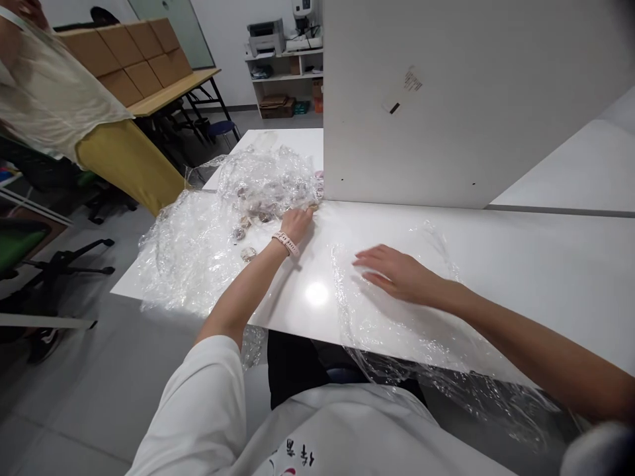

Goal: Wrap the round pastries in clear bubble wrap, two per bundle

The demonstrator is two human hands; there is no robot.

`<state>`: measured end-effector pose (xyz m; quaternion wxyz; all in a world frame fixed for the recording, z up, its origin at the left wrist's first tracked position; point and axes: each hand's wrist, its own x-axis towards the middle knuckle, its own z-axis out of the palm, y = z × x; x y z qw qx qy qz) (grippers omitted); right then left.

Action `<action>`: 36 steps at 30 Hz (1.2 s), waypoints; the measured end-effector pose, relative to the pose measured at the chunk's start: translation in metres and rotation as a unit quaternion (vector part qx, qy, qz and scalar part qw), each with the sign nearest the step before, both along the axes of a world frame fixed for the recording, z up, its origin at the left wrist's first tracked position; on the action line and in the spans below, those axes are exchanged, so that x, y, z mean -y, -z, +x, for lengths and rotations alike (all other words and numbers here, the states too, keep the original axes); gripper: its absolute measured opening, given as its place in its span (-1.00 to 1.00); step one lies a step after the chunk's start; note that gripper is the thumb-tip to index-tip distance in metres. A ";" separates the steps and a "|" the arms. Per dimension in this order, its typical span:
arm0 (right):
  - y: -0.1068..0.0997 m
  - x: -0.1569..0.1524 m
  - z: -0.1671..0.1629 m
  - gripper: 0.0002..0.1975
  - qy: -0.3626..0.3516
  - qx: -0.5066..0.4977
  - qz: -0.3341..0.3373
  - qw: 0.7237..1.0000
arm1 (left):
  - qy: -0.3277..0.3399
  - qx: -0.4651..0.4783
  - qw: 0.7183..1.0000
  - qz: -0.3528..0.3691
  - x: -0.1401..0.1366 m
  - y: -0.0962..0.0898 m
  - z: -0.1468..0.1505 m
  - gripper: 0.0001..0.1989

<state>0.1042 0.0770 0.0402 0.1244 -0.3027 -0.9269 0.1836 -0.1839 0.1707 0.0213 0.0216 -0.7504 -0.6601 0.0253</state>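
Observation:
My left hand (pixel 296 225), with a pink wristband (pixel 286 243), reaches to the edge of a heap of crinkled clear plastic wrap (pixel 186 248). Its fingers are curled at a small brownish thing, and the fingertips are partly hidden. Several small round wrapped pieces (pixel 248 254) lie beside this hand and under the film; their kind is unclear. To the right, my right hand (pixel 391 270) hovers at or just over a flat clear plastic sheet (pixel 397 324), fingers stretched and slightly apart, holding nothing. That sheet drapes over the table's front edge.
An upright white panel (pixel 407 132) stands at the back of the white table (pixel 546 264). Past the far left corner, a person in yellow trousers (pixel 131 158) stands near stacked cardboard boxes (pixel 124 53). A shelf with a printer (pixel 266 38) is against the wall.

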 end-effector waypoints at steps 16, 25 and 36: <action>0.059 0.084 0.060 -0.19 0.180 0.003 -0.070 0.981 | 0.268 0.171 0.945 0.081 0.160 -0.004 0.159 -0.68; 0.040 0.148 0.145 -0.59 0.265 -0.140 -0.063 0.952 | 0.298 0.231 0.926 -0.028 0.199 0.028 0.125 -0.08; 0.075 0.196 0.148 -0.52 0.198 -0.020 0.127 0.972 | 0.309 0.209 0.920 0.121 0.276 0.048 0.063 -0.43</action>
